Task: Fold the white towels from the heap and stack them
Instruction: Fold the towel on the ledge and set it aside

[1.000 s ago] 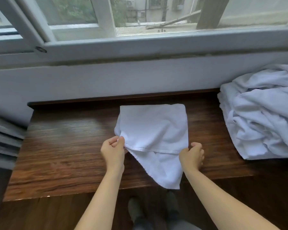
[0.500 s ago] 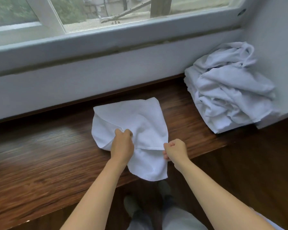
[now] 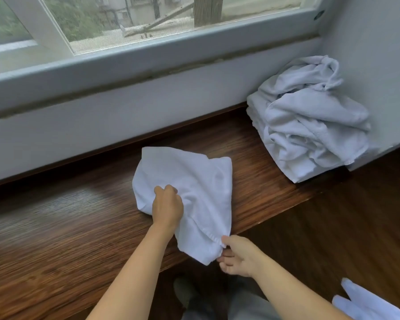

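White towel (image 3: 194,181) on wooden ledge (image 3: 56,227), middle, corner hanging off at 6 o'clock. Left hand (image 3: 168,207) bunches cloth. Right hand (image 3: 238,255) pinches hanging hem. Heap (image 3: 310,125) at 2 o'clock. Towel looks soft, light, floppy; best held by corners.

Before you runs a dark wooden ledge (image 3: 56,227), its grain along its length. Behind it rises a pale wall (image 3: 102,125) under a window (image 3: 129,19) with a white frame (image 3: 148,51). Through the glass you see greenery and buildings. Below the ledge lies a wooden floor (image 3: 333,239).
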Demonstrator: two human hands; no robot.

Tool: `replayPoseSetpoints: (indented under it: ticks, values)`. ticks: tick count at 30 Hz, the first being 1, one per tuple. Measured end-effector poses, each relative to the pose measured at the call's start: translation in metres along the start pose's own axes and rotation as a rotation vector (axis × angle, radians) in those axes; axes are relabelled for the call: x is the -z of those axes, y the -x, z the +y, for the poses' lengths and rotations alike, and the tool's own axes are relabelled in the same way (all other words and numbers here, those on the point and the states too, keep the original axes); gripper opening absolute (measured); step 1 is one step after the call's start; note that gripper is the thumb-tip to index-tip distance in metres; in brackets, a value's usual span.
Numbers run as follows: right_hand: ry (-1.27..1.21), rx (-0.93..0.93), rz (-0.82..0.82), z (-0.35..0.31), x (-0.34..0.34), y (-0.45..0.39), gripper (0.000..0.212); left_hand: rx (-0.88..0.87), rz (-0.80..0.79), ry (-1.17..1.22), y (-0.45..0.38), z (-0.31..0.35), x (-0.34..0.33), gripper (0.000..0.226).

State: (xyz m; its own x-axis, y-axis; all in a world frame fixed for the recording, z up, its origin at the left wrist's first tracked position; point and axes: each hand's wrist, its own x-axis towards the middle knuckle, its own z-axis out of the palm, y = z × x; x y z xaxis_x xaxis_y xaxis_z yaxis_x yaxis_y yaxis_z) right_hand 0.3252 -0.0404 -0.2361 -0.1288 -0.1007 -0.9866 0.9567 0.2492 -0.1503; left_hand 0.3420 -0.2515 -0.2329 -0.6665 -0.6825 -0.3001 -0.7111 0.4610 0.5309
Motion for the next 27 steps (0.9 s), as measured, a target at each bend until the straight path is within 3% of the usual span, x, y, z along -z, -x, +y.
replayPoseSetpoints:
  ticks: [2,5,12,17,27]
  values:
    - [0.085,0.147,0.042,-0.013,-0.005,0.005,0.023,-0.008,0.055,0.114,-0.003,0.001,0.01,0.029]
    - [-0.022,0.299,0.014,-0.04,-0.014,0.009,0.02,-0.101,0.093,0.177,-0.003,0.007,0.018,0.028]
    - [0.054,0.32,-0.009,-0.079,-0.018,0.037,0.018,-0.239,0.106,0.2,0.005,0.013,0.012,0.023]
    - [0.028,0.486,-0.027,-0.092,-0.011,0.059,0.02,-0.388,0.163,0.265,0.015,0.019,0.01,0.028]
    - [0.131,0.716,-0.109,-0.121,-0.034,0.079,0.017,-0.575,-0.17,0.252,0.025,0.062,0.032,0.028]
